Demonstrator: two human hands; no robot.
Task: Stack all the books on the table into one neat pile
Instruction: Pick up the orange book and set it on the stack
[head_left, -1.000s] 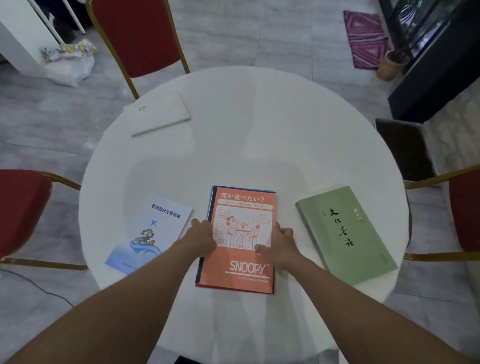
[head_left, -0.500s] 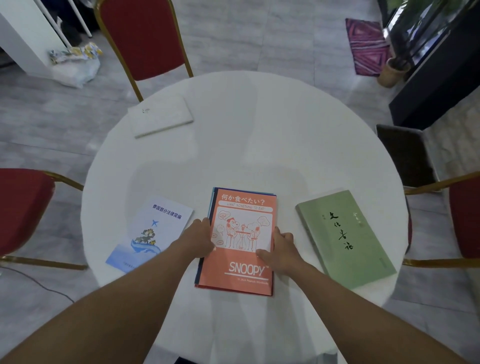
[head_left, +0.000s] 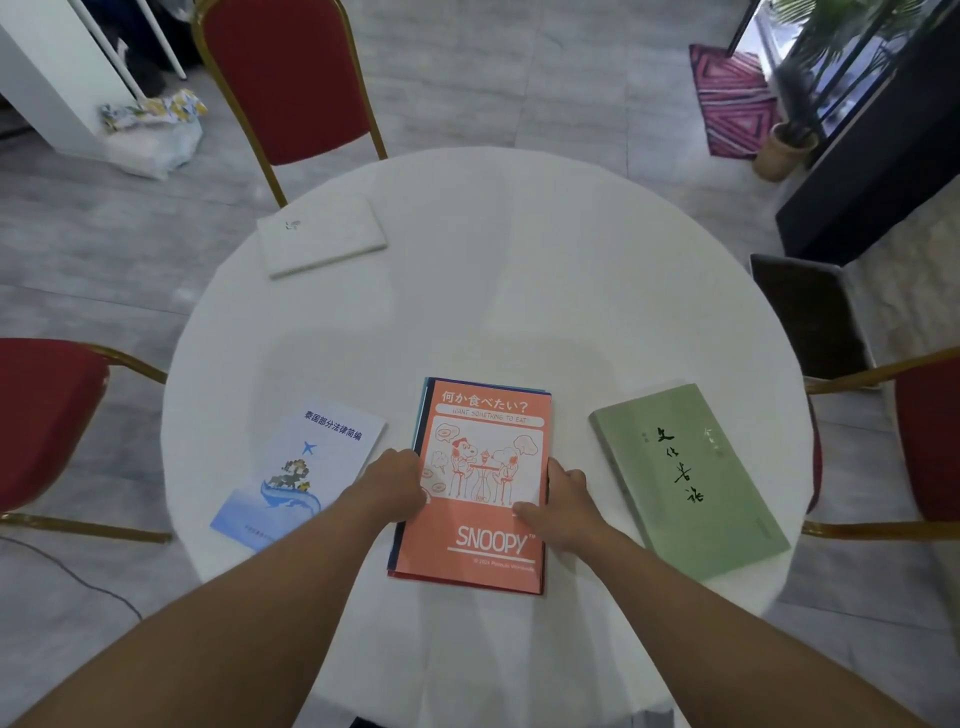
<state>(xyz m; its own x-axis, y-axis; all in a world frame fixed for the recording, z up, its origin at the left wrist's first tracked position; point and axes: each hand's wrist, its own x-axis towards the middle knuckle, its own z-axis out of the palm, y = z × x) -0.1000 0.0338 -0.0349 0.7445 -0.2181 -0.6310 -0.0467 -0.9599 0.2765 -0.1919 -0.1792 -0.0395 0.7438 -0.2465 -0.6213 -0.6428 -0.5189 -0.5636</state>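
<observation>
Both hands clamped on orange Snoopy book: left hand curled against its left edge, right hand on right edge, thumb lying across cover. Orange book on top of small pile at near centre of round white table, dark blue and red edges peeking beneath. Left of pile, apart: pale blue booklet. Far left: white book, well apart. Right of pile: green book, lying flat.

Dining or banquet-type room suggested: round white-clothed table, red gold-framed chairs, tiled floor, potted plant.
</observation>
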